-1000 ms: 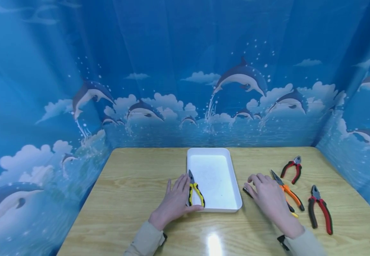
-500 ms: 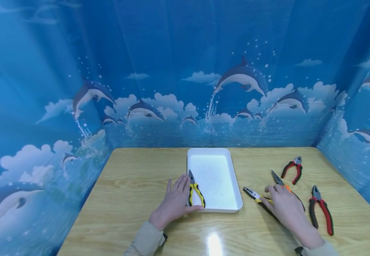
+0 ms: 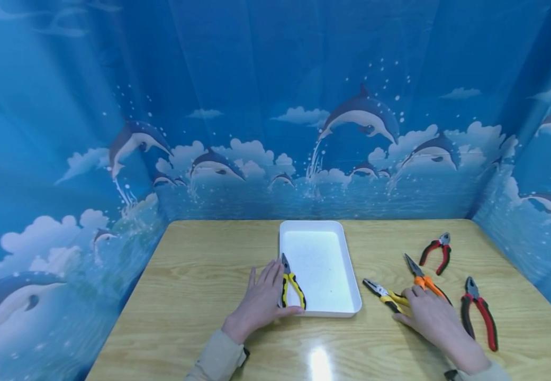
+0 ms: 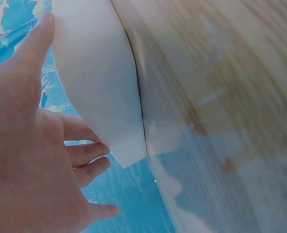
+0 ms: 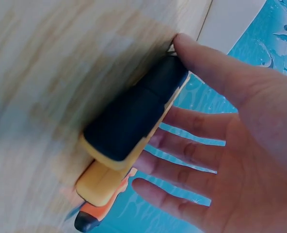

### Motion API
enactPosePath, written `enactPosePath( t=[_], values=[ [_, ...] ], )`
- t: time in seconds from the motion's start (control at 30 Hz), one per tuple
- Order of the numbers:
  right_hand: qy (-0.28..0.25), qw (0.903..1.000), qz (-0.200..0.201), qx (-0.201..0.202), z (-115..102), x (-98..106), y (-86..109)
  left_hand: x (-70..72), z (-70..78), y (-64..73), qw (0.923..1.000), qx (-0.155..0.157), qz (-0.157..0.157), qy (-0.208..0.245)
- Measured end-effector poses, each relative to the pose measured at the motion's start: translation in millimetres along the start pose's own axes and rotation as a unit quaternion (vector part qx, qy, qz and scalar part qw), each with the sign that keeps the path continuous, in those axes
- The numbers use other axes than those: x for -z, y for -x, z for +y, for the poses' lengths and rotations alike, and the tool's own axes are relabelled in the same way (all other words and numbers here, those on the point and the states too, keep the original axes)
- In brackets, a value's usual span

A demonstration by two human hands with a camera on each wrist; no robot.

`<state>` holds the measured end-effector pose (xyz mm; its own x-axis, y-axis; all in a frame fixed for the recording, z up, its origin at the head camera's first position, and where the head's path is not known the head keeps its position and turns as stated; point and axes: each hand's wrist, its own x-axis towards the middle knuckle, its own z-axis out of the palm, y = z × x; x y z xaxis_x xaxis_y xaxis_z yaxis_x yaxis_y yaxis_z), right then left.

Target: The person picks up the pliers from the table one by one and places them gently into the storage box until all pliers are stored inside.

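My left hand (image 3: 258,301) rests against the left side of a white tray (image 3: 350,270), fingers fairly straight, thumb by its near edge. The left wrist view shows those fingertips at the tray wall (image 4: 100,73). Inside the tray lie yellow-and-black long-nose pliers (image 3: 285,264), by its left wall. To the right of the tray, my right hand (image 3: 434,320) is over the handles of yellow-and-black combination pliers (image 3: 375,287) lying on the table. In the right wrist view the thumb is at one black-and-yellow handle (image 5: 134,116), with extended fingers on the far side; firm contact is unclear.
Orange-and-black long-nose pliers (image 3: 416,270) lie just beyond my right hand. Red-and-black pliers (image 3: 471,287) are to its right, and a smaller red-and-black pair (image 3: 444,240) sits farther back. A dolphin-print curtain (image 3: 256,106) surrounds the wooden table (image 3: 208,254).
My right hand has drawn back from beside the tray, rightward and toward me, over the yellow-and-black pliers' handles, uncovering their head. My left hand and the tray stay put.
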<state>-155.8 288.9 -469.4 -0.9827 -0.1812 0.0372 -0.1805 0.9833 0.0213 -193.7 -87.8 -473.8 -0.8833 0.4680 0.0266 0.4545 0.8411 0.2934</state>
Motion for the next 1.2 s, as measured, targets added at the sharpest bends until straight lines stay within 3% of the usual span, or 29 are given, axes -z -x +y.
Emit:
enactPosePath(
  t=[0.23,0.5,0.7,0.8,1.0,1.2],
  values=[
    [0.000,0.9999,-0.012,0.006,0,2,-1.5,0.7,1.1,0.0,1.0000,0.001,0.000,0.002],
    [-0.011,0.9987,-0.049,-0.014,-1,5,-6.1,0.4,1.3,0.1,1.0000,0.000,0.002,-0.006],
    [-0.020,0.9984,-0.048,-0.023,-4,5,-7.2,0.6,0.4,0.1,1.0000,0.000,0.003,-0.005],
    [-0.028,0.9989,-0.024,-0.029,-5,4,-6.3,0.7,0.4,-0.1,1.0000,0.000,0.002,-0.002],
    [-0.010,0.9978,0.064,-0.012,-8,6,-7.5,0.8,0.5,1.1,1.0000,-0.002,0.000,0.003],
    [0.009,0.9834,0.180,0.021,-10,9,-11.3,1.8,0.2,2.1,0.9999,-0.009,0.003,0.005]
  ],
)
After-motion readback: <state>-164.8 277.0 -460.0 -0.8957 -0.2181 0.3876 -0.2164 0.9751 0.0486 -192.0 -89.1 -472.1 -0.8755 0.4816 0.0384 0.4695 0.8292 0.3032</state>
